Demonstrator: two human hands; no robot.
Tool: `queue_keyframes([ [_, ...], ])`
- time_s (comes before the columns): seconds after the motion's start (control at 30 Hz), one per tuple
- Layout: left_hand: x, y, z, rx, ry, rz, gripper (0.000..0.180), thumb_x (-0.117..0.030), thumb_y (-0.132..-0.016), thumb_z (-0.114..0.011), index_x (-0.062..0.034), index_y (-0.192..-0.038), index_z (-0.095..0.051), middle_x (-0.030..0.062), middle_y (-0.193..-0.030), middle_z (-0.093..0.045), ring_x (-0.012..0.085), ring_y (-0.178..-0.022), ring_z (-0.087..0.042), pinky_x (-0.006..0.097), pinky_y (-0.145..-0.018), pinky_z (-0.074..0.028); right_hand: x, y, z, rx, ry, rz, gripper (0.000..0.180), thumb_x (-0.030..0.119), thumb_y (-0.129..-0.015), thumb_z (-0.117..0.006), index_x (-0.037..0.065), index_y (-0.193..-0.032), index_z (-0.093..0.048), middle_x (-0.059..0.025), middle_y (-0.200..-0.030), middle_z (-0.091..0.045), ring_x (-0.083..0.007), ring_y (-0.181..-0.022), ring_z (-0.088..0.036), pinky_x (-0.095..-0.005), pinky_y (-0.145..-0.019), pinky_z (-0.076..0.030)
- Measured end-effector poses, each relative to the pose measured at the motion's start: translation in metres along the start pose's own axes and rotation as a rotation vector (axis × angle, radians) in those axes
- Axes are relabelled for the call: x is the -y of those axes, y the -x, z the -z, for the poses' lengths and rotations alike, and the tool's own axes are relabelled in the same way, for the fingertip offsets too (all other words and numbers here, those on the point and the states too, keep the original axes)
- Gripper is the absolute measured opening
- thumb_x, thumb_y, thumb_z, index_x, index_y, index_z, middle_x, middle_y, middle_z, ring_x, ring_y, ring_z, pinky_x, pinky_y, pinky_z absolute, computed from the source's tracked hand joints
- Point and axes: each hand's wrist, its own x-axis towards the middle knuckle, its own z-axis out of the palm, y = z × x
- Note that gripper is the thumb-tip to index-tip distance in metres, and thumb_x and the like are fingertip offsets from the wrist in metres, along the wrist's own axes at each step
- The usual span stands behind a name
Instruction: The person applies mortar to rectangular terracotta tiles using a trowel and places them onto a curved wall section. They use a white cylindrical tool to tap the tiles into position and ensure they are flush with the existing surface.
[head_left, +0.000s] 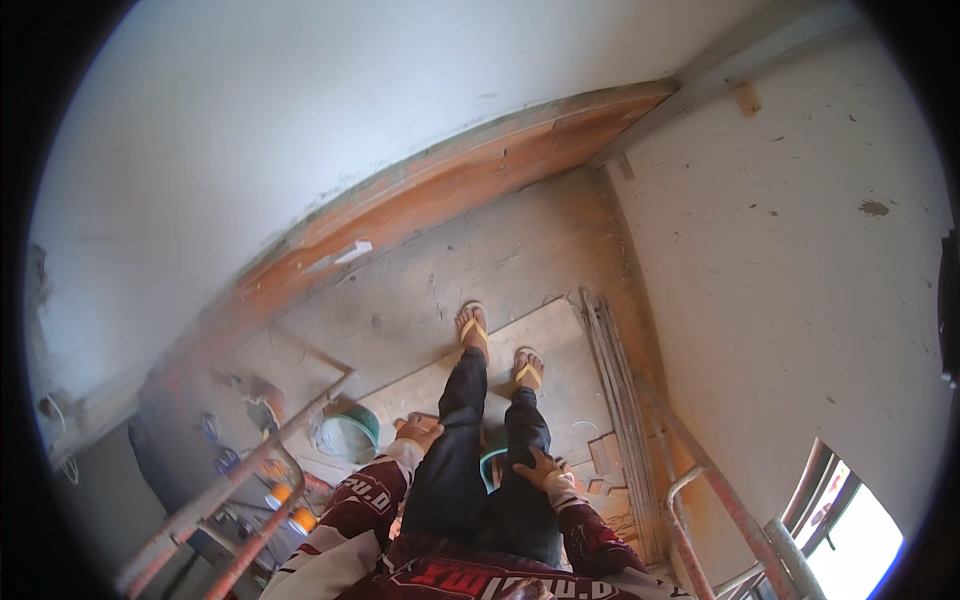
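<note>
I sit or lean with both legs stretched forward in dark trousers, my feet in yellow-strapped flip-flops. My left hand lies against the side of my left leg with its fingers laid out and nothing visible in it. On my right thigh rests my right hand, its fingers apart and holding nothing. A green bucket with a pale grey filling stands on the floor left of my left hand. Between my legs part of a second green rim shows; the rest is hidden.
Rusty scaffold frames rise at the left and right. Long poles lie along the right wall. A board lies on the floor below. Exposed orange brick runs beneath the plastered wall. A window is lower right.
</note>
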Motion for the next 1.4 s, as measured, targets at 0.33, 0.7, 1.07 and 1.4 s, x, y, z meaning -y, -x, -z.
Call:
queue_keyframes([
  [0.33,-0.008,0.051,-0.127,0.168,0.008,0.187,0.11,-0.045,-0.066,-0.08,-0.0039,-0.149,-0.021,0.0228,-0.143,-0.043,0.0368,-0.133,-0.041,0.04,-0.11,-0.035,-0.039,0.006,0.022,0.107,0.275,0.012,0.103,0.062,-0.077,-0.064,0.014,-0.153,-0.013,-0.029,-0.145,-0.037,-0.0445,-0.133,-0.038,-0.0457,-0.11,-0.033],
  [0.7,0.035,0.097,-0.136,0.048,0.274,0.16,0.071,-0.034,-0.071,-0.071,-0.009,-0.134,-0.051,0.0225,-0.128,-0.057,0.0384,-0.121,-0.053,0.042,-0.103,-0.041,-0.033,0.002,0.047,0.19,0.389,0.027,0.097,0.059,-0.079,-0.064,0.014,-0.152,-0.019,-0.0287,-0.138,-0.046,-0.0424,-0.128,-0.046,-0.0438,-0.107,-0.037],
  [1.07,0.051,0.098,-0.183,-0.091,0.345,0.152,0.039,-0.022,-0.076,-0.065,-0.0074,-0.111,-0.066,0.0186,-0.109,-0.066,0.0341,-0.104,-0.062,0.042,-0.092,-0.048,-0.062,-0.012,0.032,0.104,0.381,0.124,0.09,0.058,-0.081,-0.062,0.013,-0.15,-0.025,-0.0297,-0.137,-0.047,-0.043,-0.128,-0.045,-0.044,-0.107,-0.037],
  [1.4,0.11,0.091,-0.246,-0.369,1.093,0.289,0.03,-0.024,-0.077,-0.074,-0.0008,-0.096,-0.071,0.0115,-0.09,-0.07,0.0212,-0.085,-0.065,0.034,-0.079,-0.05,-0.065,-0.018,0.023,0.102,0.526,0.121,0.068,0.052,-0.093,-0.047,0.01,-0.145,-0.035,-0.0262,-0.137,-0.049,-0.0404,-0.128,-0.046,-0.0431,-0.108,-0.035],
])
